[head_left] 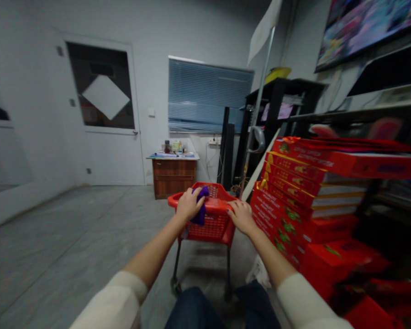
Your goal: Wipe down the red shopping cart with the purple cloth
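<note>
A red plastic shopping cart (205, 228) on dark legs with wheels stands right in front of me. My left hand (189, 204) is closed on a purple cloth (200, 212) at the left part of the cart's handle; the cloth hangs over the handle and down the basket's near side. At the handle's right end rests my right hand (241, 215), its fingers curled over the red bar. The inside of the basket is mostly hidden behind the handle and my hands.
Red boxes (287, 219) are stacked close on the right, beside black shelving (281, 91). Beyond the cart, a wooden cabinet (174, 178) with small items stands by the wall. A white door (113, 157) is at the left back. A metal pole (263, 77) rises right of the cart.
</note>
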Demonstrator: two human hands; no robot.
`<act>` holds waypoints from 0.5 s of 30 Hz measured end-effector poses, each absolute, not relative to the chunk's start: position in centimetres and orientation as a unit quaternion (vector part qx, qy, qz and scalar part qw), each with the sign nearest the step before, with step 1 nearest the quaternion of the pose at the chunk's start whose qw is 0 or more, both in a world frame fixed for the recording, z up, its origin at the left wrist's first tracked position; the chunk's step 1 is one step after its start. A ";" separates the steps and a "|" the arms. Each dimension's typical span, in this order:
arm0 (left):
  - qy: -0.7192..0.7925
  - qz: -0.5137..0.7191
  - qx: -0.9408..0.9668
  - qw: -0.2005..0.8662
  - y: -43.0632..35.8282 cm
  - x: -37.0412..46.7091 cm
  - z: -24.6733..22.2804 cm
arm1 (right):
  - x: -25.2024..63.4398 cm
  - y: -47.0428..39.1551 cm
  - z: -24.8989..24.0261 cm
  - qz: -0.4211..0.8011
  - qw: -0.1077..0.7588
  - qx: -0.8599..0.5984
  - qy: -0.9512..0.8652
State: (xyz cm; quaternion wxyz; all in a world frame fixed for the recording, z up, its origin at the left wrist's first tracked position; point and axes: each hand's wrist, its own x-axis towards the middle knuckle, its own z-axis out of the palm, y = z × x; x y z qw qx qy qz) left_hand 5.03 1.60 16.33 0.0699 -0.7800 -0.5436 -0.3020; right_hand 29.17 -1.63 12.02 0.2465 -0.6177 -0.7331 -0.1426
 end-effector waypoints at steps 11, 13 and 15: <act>-0.476 -0.286 -0.823 0.120 0.8 6.0 15.6 | 26.1 -2.6 11.5 -0.116 0.281 -0.630 -0.715; -0.508 -0.291 -0.805 0.095 1.5 3.9 15.6 | 25.3 -2.9 11.4 -0.118 0.286 -0.628 -0.714; -0.548 -0.308 -0.772 0.092 1.7 3.2 15.5 | 24.0 -3.2 11.3 -0.128 0.294 -0.629 -0.709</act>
